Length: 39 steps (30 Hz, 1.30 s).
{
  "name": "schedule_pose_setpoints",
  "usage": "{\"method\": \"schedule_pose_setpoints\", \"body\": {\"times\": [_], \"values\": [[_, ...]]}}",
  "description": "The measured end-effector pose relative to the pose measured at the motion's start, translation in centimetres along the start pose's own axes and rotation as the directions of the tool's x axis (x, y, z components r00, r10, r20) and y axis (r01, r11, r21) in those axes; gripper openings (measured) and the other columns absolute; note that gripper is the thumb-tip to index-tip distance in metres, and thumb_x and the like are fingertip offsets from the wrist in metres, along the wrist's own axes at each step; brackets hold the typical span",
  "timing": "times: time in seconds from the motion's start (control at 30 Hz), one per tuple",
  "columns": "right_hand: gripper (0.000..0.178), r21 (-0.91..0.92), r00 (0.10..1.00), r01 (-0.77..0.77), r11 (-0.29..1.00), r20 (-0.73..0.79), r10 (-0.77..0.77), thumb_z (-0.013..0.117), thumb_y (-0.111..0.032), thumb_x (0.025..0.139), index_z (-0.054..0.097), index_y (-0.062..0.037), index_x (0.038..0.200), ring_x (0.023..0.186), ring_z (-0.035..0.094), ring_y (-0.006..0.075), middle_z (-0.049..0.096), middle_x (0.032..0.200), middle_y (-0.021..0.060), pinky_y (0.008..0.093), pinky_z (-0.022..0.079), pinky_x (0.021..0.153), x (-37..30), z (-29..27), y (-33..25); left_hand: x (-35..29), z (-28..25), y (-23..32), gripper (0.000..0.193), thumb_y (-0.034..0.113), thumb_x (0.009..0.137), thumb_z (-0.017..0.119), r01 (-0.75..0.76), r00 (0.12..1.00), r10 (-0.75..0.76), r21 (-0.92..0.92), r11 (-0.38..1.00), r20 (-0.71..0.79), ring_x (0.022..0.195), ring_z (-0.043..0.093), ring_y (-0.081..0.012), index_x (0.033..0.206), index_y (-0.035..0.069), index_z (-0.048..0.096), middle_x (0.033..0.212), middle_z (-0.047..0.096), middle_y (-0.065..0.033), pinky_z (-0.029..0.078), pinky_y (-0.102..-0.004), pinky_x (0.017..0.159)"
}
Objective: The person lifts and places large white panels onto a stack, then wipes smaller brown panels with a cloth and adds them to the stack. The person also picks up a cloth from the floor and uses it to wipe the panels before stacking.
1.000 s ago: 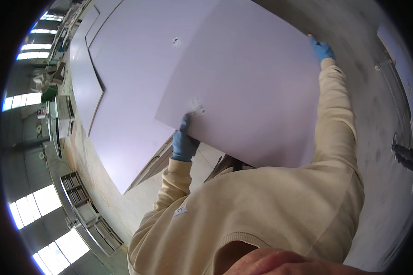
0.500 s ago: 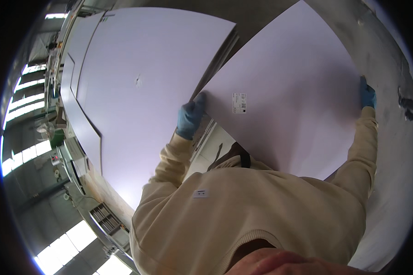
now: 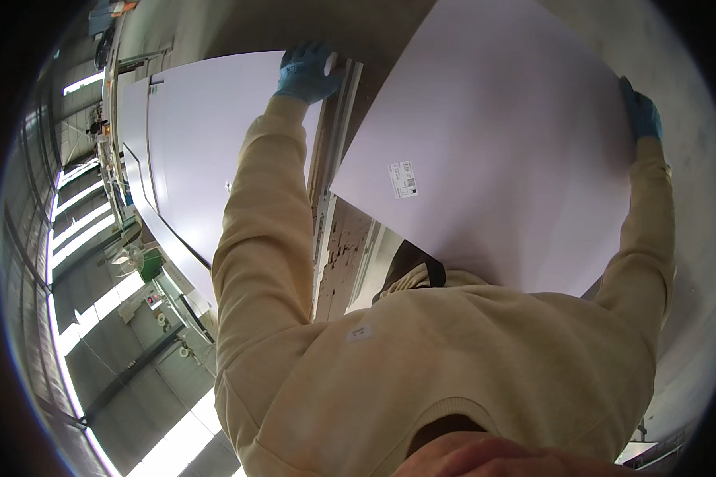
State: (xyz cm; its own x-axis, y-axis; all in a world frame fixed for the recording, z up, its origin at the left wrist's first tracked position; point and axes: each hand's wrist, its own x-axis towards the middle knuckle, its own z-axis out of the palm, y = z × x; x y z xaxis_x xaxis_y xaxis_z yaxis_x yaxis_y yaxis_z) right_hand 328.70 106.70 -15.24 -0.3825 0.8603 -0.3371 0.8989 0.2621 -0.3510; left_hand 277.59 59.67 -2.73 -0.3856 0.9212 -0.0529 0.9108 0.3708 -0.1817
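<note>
A large pale lilac panel (image 3: 485, 143) with a white label (image 3: 402, 180) stands tilted in front of me, its lower part against my body. My right hand (image 3: 643, 110), in a blue glove, grips its right edge; the fingertips behind it are hidden. To the left lies a stack of similar panels, the top panel (image 3: 207, 127) pale and flat. At the far right corner of that stack is my left hand (image 3: 306, 73), also blue-gloved, with its fingers bent over the panel's edge and the thumb toward the right.
Layered board edges (image 3: 330, 151) show along the stack's right side, with a worn brown surface (image 3: 342, 246) below. Farther left are a fan (image 3: 127, 256), a green object (image 3: 151, 264) and workshop fittings. Grey floor (image 3: 692, 222) lies to the right.
My left hand has let go of the labelled panel's left corner and moved away to the stack's far corner. The right hand still holds the labelled panel. The view has shifted.
</note>
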Motion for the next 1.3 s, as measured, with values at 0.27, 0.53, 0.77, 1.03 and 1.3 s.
{"method": "schedule_pose_setpoints", "body": {"times": [0.27, 0.53, 0.77, 1.03, 1.3], "values": [[0.096, -0.048, 0.997, 0.044, 0.998, 0.068, -0.041, 0.041, -0.09, 0.086, 0.074, -0.0125, 0.132, 0.127, 0.064, 0.0357, 0.071, 0.134, 0.017, 0.0438, 0.045, 0.111, 0.6, 3.0, -3.5, 1.1, -0.9, 0.3, 0.05, 0.038, 0.084, 0.075, -0.122, 0.987, 0.123, -0.02, 0.992, 0.103, 0.126, 0.06, -0.0379, 0.13, 0.019, 0.067, 0.135, 0.066, -0.0137, 0.049, -0.0506, 0.107], [0.098, 0.017, 0.998, 0.003, 1.0, 0.062, -0.004, 0.043, -0.091, 0.085, 0.072, -0.01, 0.132, 0.126, 0.064, 0.0351, 0.071, 0.133, 0.0155, 0.0428, 0.045, 0.11, 0.3, 3.9, -4.0, 0.7, -3.0, 0.2, 0.047, 0.036, 0.084, 0.074, -0.126, 0.985, 0.128, -0.031, 0.992, 0.117, 0.116, 0.066, -0.0393, 0.126, 0.016, 0.068, 0.124, 0.071, -0.0147, 0.053, -0.0512, 0.1], [0.092, 0.095, 0.998, 0.054, 0.994, 0.032, -0.057, 0.047, -0.085, 0.088, 0.071, -0.0099, 0.135, 0.125, 0.065, 0.0339, 0.071, 0.131, 0.0185, 0.0419, 0.044, 0.111, 2.8, 5.5, -4.8, 0.6, -4.4, 0.0, 0.045, 0.048, 0.093, 0.068, -0.18, 0.982, 0.178, 0.042, 0.983, 0.057, 0.099, 0.073, -0.0398, 0.119, 0.012, 0.075, 0.112, 0.077, -0.0167, 0.059, -0.047, 0.09], [0.086, 0.154, 0.995, 0.077, 0.985, 0.056, -0.087, 0.049, -0.08, 0.091, 0.072, -0.007, 0.13, 0.121, 0.066, 0.034, 0.072, 0.128, 0.0193, 0.0407, 0.046, 0.108, 8.1, 8.3, -2.8, 0.5, -4.2, -0.5, 0.03, 0.036, 0.088, 0.071, -0.288, 0.941, 0.288, 0.028, 0.957, -0.177, 0.068, 0.066, -0.0419, 0.077, 0.009, 0.066, 0.071, 0.066, -0.0174, 0.051, -0.0545, 0.063], [0.076, 0.102, 0.996, 0.08, 0.992, -0.055, -0.074, 0.056, -0.074, 0.091, 0.075, -0.0037, 0.116, 0.107, 0.069, 0.0365, 0.074, 0.114, 0.0203, 0.0438, 0.05, 0.097, 2.8, 7.1, -5.3, -0.9, -3.6, -2.0, 0.035, 0.041, 0.088, 0.073, -0.221, 0.972, 0.22, -0.013, 0.975, -0.08, 0.081, 0.07, -0.0418, 0.096, 0.007, 0.07, 0.086, 0.073, -0.0189, 0.055, -0.0526, 0.073]]}}
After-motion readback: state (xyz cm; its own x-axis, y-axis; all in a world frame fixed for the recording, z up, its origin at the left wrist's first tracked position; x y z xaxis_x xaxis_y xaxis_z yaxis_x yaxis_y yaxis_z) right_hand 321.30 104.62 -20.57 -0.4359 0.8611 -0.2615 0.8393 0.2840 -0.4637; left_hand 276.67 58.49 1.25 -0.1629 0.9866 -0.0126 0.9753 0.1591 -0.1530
